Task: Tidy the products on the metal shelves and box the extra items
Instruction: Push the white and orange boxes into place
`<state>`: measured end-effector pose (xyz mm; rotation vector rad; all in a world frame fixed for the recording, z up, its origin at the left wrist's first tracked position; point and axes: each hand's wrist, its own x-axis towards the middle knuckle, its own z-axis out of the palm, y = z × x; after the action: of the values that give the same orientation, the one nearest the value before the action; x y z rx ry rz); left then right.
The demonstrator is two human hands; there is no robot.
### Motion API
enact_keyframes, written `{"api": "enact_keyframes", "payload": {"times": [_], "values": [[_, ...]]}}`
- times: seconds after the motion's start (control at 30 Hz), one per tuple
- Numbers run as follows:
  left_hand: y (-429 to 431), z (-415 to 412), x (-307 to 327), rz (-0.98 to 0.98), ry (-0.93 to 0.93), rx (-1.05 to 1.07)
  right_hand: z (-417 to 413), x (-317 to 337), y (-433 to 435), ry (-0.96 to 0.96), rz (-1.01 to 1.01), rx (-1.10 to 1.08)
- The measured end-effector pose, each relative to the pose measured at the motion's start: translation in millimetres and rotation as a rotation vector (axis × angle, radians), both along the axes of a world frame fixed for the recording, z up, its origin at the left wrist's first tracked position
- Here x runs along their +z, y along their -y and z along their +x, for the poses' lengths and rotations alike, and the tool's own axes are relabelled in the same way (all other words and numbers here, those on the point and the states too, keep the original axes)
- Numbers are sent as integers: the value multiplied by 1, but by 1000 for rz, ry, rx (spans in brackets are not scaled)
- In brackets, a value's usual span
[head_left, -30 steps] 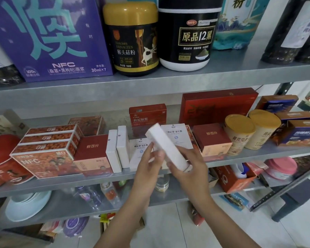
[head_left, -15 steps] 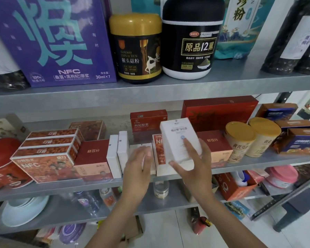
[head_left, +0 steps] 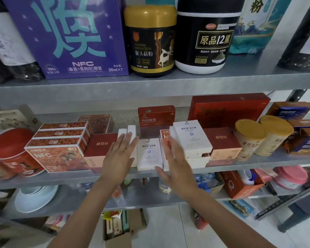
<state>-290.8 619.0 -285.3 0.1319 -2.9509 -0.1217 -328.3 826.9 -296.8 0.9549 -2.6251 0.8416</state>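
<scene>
White box [head_left: 149, 154] on shelf [head_left: 70, 177], left grip [head_left: 119, 156], right grip [head_left: 177, 164] flat alongside

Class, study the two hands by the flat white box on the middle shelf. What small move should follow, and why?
Likely bring both palms inward onto the flat white box and slide it back. The left hand and right hand flank it, open and holding nothing, and its front edge sits close to the middle shelf lip.
</scene>
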Motion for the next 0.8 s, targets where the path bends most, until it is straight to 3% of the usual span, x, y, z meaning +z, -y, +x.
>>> {"api": "enact_keyframes", "payload": {"times": [0.13, 0.3, 0.53, 0.67, 0.8], "values": [[4, -1, 5, -138, 37, -63, -2, -18, 36, 171, 162, 158], [9, -2, 1, -143, 34, -82, -6, -51, 60, 105, 724, 29], [10, -4, 0, -129, 55, -86, 12, -60, 56, -164, 663, -26], [9, -3, 2, -124, 80, -72, 14, -56, 63, -140, 627, -119], [11, -4, 2, -129, 130, -76, 28, -50, 52, -71, 551, -57]]}}
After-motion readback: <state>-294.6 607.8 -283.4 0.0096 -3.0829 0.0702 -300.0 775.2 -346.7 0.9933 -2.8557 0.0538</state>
